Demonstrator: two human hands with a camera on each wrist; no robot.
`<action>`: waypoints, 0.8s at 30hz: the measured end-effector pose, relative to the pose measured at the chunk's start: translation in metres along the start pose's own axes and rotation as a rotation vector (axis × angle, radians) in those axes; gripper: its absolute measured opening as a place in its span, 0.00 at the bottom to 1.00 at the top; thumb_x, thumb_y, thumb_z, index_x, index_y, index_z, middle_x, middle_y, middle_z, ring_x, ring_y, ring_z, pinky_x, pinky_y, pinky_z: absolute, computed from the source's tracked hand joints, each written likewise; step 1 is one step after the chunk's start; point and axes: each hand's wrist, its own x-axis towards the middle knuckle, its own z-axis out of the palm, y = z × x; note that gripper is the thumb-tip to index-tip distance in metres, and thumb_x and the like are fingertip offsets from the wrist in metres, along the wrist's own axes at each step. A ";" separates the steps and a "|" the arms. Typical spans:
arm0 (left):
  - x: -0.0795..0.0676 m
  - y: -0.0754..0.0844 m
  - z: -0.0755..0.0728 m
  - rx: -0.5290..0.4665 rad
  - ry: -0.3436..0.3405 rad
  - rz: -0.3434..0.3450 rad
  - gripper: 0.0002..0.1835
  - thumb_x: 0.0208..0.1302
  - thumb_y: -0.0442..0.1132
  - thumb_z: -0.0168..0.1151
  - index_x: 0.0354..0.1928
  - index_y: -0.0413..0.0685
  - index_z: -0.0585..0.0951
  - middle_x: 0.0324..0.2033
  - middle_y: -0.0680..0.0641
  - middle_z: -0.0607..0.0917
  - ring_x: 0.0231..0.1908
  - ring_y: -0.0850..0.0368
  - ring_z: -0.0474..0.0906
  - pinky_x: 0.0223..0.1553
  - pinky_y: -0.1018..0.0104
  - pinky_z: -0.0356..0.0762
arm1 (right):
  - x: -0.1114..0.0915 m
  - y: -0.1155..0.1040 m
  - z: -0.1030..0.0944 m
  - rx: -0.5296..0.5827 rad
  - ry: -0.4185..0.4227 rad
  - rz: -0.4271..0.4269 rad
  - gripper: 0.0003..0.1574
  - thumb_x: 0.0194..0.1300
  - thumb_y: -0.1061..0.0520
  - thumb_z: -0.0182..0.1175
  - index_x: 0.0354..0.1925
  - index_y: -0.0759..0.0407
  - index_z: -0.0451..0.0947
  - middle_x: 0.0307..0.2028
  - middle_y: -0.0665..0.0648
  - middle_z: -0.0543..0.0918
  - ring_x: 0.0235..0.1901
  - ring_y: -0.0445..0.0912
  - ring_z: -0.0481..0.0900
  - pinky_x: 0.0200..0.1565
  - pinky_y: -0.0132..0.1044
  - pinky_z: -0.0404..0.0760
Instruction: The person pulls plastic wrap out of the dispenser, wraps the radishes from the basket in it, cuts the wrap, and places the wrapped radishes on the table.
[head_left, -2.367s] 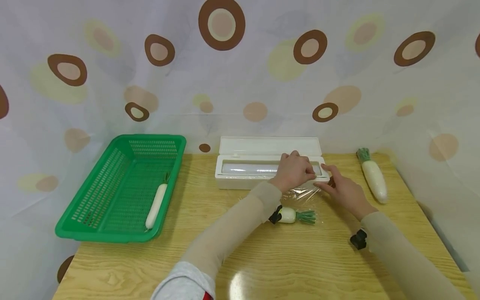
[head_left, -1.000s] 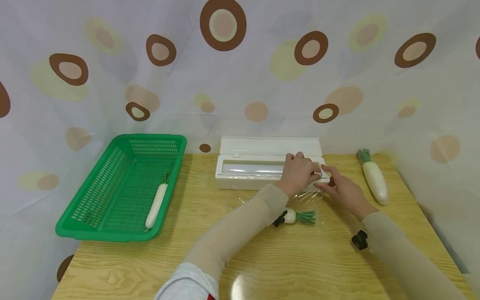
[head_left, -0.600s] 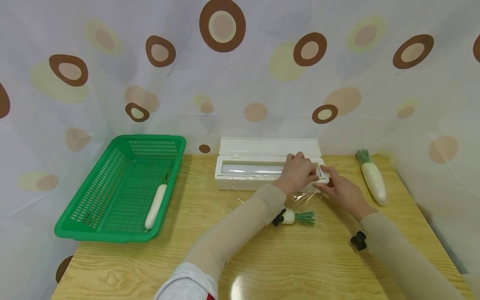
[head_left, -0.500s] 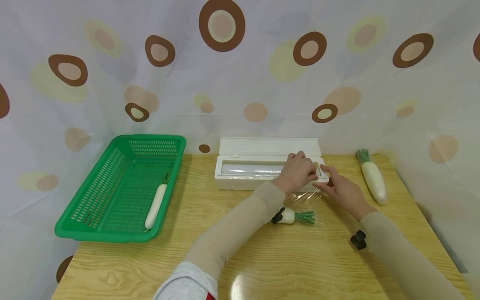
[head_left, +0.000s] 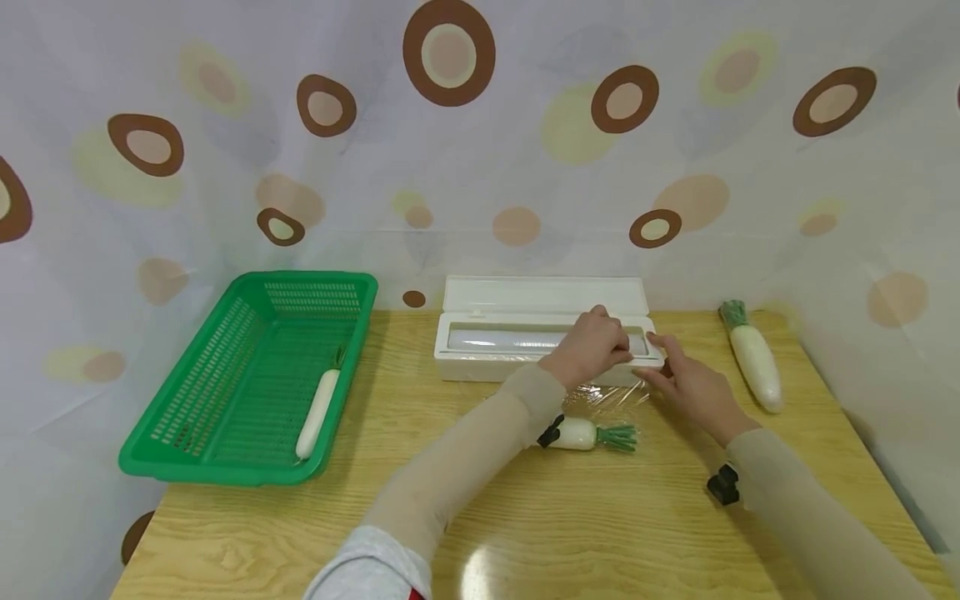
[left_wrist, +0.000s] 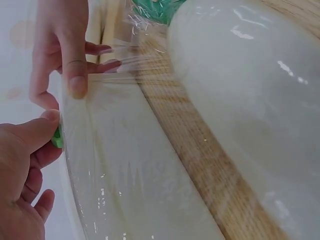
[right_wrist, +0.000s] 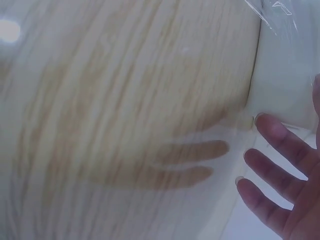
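A white cling film box stands at the back with its lid up and the film roll showing inside. My left hand reaches over its front edge, thumb and finger pinching a small green slide cutter, best seen in the left wrist view. With thumb and fingers my right hand holds the box's right end. Clear film runs down the front and spreads forward onto the table. On it lies a white radish with green stems, partly hidden by my left wrist.
A green basket at the left holds one slim white radish. Another white radish, shiny as if wrapped, lies at the table's right. A patterned curtain hangs behind the wooden table.
My left hand slid right along the box's front edge, then moved slightly back left. The right hand stays at the box's right end.
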 end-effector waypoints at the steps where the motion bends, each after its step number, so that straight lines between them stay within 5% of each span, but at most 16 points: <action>1: -0.001 -0.001 0.000 -0.002 0.000 0.003 0.11 0.74 0.51 0.64 0.41 0.58 0.93 0.37 0.59 0.89 0.40 0.61 0.72 0.50 0.70 0.69 | 0.000 0.000 0.000 -0.001 0.001 -0.005 0.38 0.78 0.47 0.61 0.73 0.61 0.59 0.31 0.59 0.86 0.17 0.42 0.72 0.19 0.39 0.70; 24: -0.008 -0.013 0.004 -0.078 0.025 0.062 0.11 0.75 0.48 0.64 0.44 0.52 0.91 0.41 0.56 0.89 0.45 0.61 0.77 0.55 0.73 0.70 | -0.001 -0.003 -0.002 -0.051 0.024 -0.031 0.37 0.77 0.47 0.61 0.73 0.61 0.59 0.28 0.56 0.85 0.13 0.40 0.70 0.16 0.39 0.68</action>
